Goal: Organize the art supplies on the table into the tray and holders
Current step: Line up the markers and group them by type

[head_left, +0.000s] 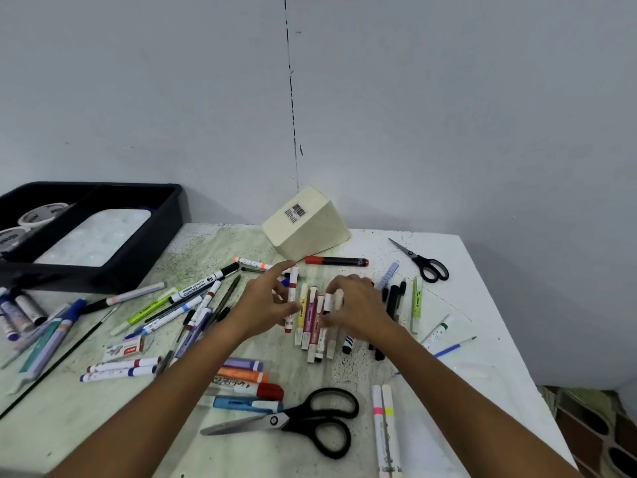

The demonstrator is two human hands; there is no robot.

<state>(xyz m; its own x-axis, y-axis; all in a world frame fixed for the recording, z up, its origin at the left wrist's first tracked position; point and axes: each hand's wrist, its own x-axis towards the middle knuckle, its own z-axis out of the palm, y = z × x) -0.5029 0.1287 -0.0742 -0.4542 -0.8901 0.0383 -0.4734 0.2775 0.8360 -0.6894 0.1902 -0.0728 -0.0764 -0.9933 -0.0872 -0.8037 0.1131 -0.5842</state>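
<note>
Both hands are set around a row of highlighters at the table's middle.

The left hand (267,305), forefinger stretched out and other fingers loosely bent, is pressed against the row of highlighters (312,320); the right hand (355,305) is arched over its far side, fingers curled onto the caps. If squeezed unevenly, the row may be buckled and rolled apart. The black tray (138,267) and toppled cream holder (306,225) are left well apart.
</note>
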